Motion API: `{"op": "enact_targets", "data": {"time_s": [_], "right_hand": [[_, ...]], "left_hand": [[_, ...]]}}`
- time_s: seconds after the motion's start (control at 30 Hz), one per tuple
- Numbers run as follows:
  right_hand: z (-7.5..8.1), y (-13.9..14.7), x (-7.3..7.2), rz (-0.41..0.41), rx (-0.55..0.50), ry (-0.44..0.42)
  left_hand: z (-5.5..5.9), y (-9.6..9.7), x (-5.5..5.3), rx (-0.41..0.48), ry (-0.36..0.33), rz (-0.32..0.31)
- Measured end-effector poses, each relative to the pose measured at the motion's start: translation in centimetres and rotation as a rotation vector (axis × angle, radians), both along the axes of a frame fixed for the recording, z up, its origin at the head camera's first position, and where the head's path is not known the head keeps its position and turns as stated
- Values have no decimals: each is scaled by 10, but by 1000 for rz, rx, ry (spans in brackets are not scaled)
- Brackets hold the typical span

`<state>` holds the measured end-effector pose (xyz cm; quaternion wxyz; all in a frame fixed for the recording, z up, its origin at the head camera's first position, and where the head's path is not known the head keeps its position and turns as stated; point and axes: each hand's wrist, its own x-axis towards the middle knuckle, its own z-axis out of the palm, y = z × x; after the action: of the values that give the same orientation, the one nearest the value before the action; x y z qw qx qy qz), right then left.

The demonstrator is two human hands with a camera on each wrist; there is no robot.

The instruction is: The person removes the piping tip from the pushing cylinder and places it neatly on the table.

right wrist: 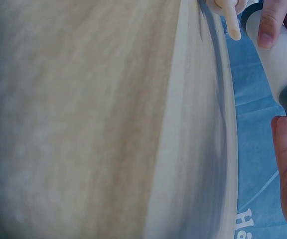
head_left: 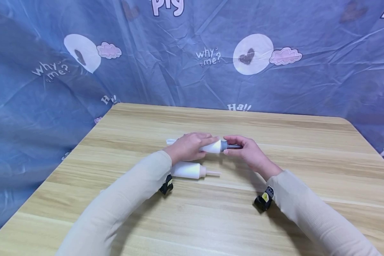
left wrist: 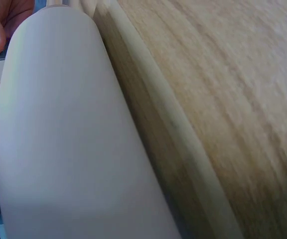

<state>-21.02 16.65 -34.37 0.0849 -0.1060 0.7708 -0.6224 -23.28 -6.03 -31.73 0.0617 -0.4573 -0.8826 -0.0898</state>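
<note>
A white cylindrical tube with a grey nozzle (head_left: 224,145) is held level above the table in the head view. My left hand (head_left: 192,145) grips its white body, fingers over the top, and covers much of it. At its front end my right hand (head_left: 248,151) pinches the grey collar between thumb and fingers, the thin nozzle pointing into the palm. In the right wrist view the held tube (right wrist: 275,59) shows dark bands at both ends. Nearer to me lies a second white tube with a beige nozzle (head_left: 187,170), partly behind my left wrist; it fills much of the left wrist view (left wrist: 73,124).
A whitish loop-like end (head_left: 170,141) shows left of my left hand; what it belongs to is hidden. The wood-grain table (head_left: 211,220) reaches back to a blue printed cloth (head_left: 179,71). Black wrist cameras (head_left: 264,201) hang under both sleeves.
</note>
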Motion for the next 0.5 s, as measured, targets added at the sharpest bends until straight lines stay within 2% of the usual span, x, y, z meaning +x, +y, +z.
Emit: {"op": "enact_targets", "data": {"time_s": [0.1, 0.3, 0.5], "right_hand": [[0, 1, 0, 8, 10, -9], [-1, 2, 0, 58, -79, -77], [-2, 2, 0, 92, -104, -74]], "left_hand": [[0, 0, 1, 2, 4, -5], [0, 0, 1, 2, 10, -1], [0, 0, 1, 15, 22, -8]]}}
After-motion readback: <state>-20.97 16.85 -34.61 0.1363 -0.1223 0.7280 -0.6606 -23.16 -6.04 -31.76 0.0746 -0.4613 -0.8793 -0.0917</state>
